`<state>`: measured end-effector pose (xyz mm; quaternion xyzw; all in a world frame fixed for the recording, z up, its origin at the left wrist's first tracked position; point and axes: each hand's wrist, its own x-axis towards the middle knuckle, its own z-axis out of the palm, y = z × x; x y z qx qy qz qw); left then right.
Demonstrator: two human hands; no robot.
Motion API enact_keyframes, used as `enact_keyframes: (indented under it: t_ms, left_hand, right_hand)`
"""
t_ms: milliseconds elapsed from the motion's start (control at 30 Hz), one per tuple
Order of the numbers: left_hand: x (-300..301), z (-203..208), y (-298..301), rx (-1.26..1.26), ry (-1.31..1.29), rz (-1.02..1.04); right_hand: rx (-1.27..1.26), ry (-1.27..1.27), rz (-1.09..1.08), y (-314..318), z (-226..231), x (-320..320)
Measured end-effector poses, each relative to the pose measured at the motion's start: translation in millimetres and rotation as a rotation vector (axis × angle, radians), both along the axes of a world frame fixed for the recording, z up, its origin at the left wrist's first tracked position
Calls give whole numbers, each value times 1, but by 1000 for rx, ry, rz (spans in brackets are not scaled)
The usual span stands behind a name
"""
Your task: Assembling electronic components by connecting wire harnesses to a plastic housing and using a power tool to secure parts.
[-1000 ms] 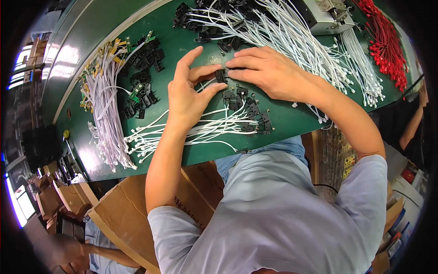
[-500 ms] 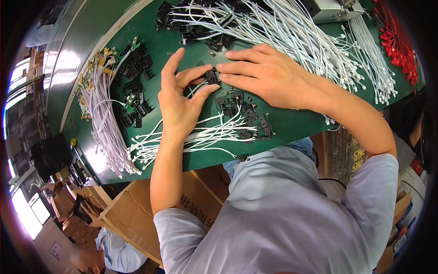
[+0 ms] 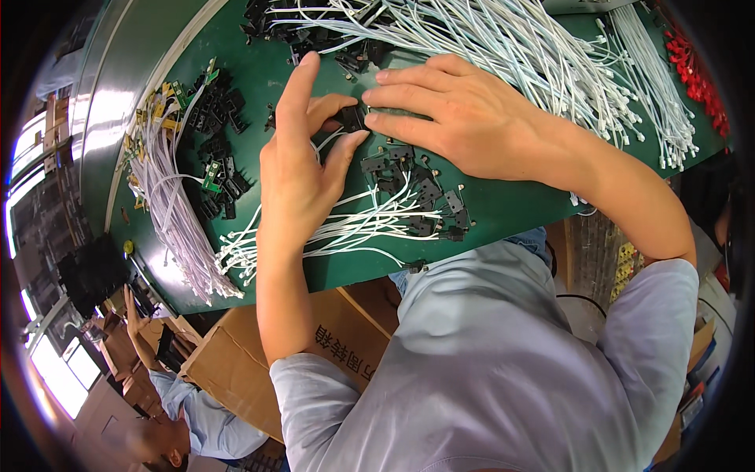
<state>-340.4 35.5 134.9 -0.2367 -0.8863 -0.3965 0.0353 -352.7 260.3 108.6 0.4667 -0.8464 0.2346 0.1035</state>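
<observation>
Between the thumb and index finger of my left hand (image 3: 303, 161) is a small black plastic housing (image 3: 351, 119), with a white wire running off beside my palm. My right hand (image 3: 480, 118) lies palm down across from it, fingers stretched out and tips against the housing's right side. Its thumb is hidden underneath. Just below the hands is a cluster of black housings with white wires (image 3: 425, 193), their wires trailing left beneath my left wrist. Small metal bits lie around that cluster.
Loose black housings (image 3: 224, 169) and a bundle of white wires with small green boards (image 3: 169, 212) lie at left. A large white wire bundle (image 3: 503, 47) spans the back, with red connectors (image 3: 696, 82) far right. A cardboard box (image 3: 259, 354) stands below the green table's edge (image 3: 354, 271). Another person (image 3: 197, 417) sits lower left.
Both hands have shifted slightly left and up in the picture with the black housing, while the whole view has moved a little. The other person's arm at lower left has risen.
</observation>
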Motion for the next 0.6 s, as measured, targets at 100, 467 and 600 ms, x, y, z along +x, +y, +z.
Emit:
enact_keyframes:
  t_ms: [100,467,600]
  left_hand:
    - [-4,11,5,-108,-64,-12]
    - [-2,4,-1,-93,129,-68]
    - [7,-22,-13,56,291,-20]
  right_hand:
    - [-1,-36,-25,0,2,1]
    - [102,-45,20,-7,15,0]
    - [-78,-26,-10,-18,24,-7]
